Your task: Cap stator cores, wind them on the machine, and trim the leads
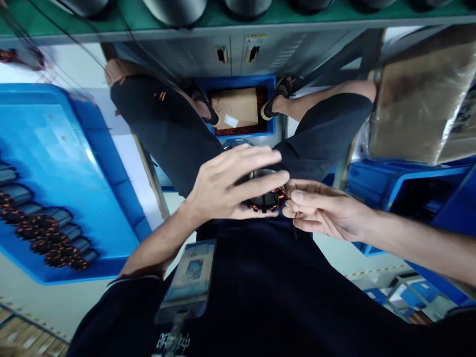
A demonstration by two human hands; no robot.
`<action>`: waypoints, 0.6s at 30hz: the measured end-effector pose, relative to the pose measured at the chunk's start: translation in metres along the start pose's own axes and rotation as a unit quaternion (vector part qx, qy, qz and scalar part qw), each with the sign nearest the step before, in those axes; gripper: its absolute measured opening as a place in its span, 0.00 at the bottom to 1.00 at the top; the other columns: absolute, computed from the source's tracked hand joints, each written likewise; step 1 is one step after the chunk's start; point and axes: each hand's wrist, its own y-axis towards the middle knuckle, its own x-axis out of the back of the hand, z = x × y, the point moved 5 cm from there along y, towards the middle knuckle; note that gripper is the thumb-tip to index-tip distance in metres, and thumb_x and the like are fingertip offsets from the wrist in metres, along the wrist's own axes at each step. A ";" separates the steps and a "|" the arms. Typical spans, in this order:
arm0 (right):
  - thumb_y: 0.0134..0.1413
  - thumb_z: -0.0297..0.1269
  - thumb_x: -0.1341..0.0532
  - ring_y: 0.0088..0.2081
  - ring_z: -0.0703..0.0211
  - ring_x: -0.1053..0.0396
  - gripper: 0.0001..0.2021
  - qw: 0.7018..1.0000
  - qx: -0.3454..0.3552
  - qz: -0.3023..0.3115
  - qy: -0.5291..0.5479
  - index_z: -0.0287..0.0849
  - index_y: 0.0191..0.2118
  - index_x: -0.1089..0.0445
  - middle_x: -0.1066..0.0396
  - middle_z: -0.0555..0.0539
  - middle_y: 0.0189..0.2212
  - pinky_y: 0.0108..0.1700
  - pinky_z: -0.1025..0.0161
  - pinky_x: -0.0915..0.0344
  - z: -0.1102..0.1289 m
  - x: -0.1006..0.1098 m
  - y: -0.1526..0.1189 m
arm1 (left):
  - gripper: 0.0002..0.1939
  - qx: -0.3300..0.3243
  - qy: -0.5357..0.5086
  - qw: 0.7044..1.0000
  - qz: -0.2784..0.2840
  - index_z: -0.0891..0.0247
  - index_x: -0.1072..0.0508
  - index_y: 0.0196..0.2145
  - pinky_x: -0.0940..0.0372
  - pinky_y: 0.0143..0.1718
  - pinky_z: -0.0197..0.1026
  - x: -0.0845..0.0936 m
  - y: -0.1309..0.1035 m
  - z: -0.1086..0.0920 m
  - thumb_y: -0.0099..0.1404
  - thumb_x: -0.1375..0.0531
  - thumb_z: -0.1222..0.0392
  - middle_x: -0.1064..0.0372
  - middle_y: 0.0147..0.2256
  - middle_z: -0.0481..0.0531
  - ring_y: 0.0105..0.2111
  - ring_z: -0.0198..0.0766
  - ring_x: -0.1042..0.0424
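Note:
A small motor stator (265,202), a dark ring with copper windings, is held just above my lap. My left hand (234,183) wraps round it from the left, its long fingers lying over the top and hiding much of it. At the stator's right edge my right hand (323,208) has thumb and fingertips pinched together. A thin copper lead wire (295,227) hangs below those fingertips, and they appear to grip it. The exact point where it joins the windings is hidden.
To the left, a blue bin (55,134) contains several similar stators (48,233). A green workbench (211,17) bears several dark cylinders above a grey cabinet (238,52). Between my feet sits a blue crate (241,79) with cardboard. Wrapped cardboard (416,99) rests over a blue bin (379,173) at right.

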 end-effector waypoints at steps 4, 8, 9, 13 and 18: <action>0.83 0.44 0.36 0.25 0.66 0.38 0.14 0.930 0.148 0.061 -0.331 0.50 0.38 0.27 0.33 0.56 0.26 0.27 0.66 0.32 0.062 0.011 -0.003 | 0.16 0.143 -0.264 0.939 0.170 0.52 0.15 0.54 0.12 0.53 0.58 -0.028 0.034 -0.003 0.78 0.29 0.41 0.11 0.42 0.51 0.40 0.49 0.09; 0.87 0.41 0.47 0.35 0.60 0.28 0.23 0.791 0.217 0.047 -0.570 0.55 0.39 0.18 0.31 0.52 0.28 0.43 0.60 0.20 0.097 0.034 -0.016 | 0.18 0.303 -0.460 0.788 0.275 0.57 0.17 0.45 0.14 0.35 0.51 -0.048 0.033 -0.009 0.84 0.40 0.43 0.14 0.33 0.53 0.30 0.48 0.12; 0.88 0.50 0.46 0.39 0.59 0.25 0.22 0.754 0.245 0.021 -0.609 0.57 0.43 0.16 0.31 0.53 0.29 0.49 0.58 0.18 0.104 0.038 -0.021 | 0.13 0.281 -0.385 0.844 0.246 0.57 0.17 0.47 0.14 0.36 0.50 -0.040 0.035 -0.006 0.80 0.33 0.46 0.13 0.36 0.53 0.32 0.48 0.12; 0.74 0.74 0.34 0.55 0.56 0.17 0.30 0.818 0.203 -0.063 -0.535 0.58 0.63 0.16 0.15 0.53 0.52 0.61 0.60 0.19 0.114 0.059 -0.028 | 0.30 0.007 -0.003 0.985 0.173 0.58 0.18 0.65 0.12 0.53 0.58 -0.003 0.049 -0.008 0.68 0.20 0.53 0.14 0.57 0.62 0.52 0.56 0.10; 0.76 0.55 0.27 0.42 0.59 0.11 0.16 0.970 -0.057 0.181 -0.155 0.46 0.49 0.13 0.10 0.49 0.43 0.45 0.64 0.14 0.050 0.044 -0.001 | 0.09 -0.122 -0.007 0.968 0.218 0.52 0.16 0.52 0.20 0.71 0.74 0.002 0.083 -0.020 0.76 0.26 0.59 0.13 0.48 0.47 0.49 0.49 0.08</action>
